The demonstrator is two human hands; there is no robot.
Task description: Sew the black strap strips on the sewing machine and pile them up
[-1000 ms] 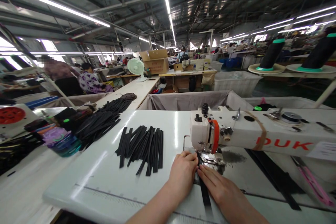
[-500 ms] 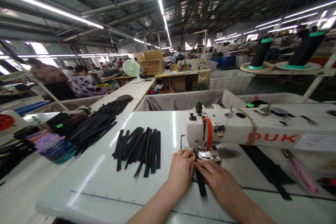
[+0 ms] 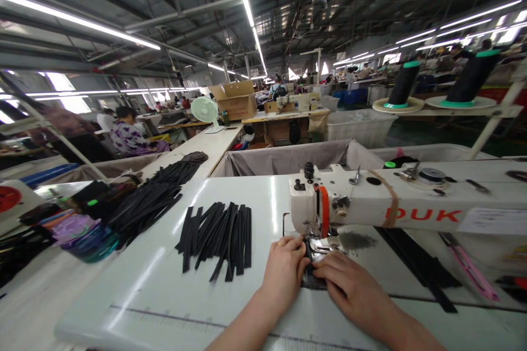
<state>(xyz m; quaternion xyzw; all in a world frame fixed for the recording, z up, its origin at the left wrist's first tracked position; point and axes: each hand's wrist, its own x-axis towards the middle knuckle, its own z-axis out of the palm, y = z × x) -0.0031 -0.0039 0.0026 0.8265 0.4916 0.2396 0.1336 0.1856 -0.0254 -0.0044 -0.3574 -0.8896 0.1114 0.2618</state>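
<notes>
A white sewing machine (image 3: 354, 197) with an orange band stands at the right. Just in front of its presser foot, my left hand (image 3: 287, 264) has its fingers bent and pressed down at a black strip (image 3: 308, 267). My right hand (image 3: 348, 279) lies on the other side of that strip, fingers together, its fingertips at the strip's edge. Both hands partly cover the strip. Left of the hands, a fanned row of black strips (image 3: 218, 236) lies on the pale table (image 3: 156, 285). More black strips (image 3: 415, 263) lie beneath the machine arm.
Pink-handled snips (image 3: 473, 271) lie at the right. A larger heap of black strips (image 3: 152, 197) and a blue container (image 3: 93, 244) are on the left. Behind are a grey cloth-lined bin (image 3: 284, 159), a green fan (image 3: 205, 111) and a seated person (image 3: 129, 131).
The strip's loose end, which stuck out toward me between my hands, no longer shows there. My right hand has shifted slightly right, and a dark plate is now visible between the hands.
</notes>
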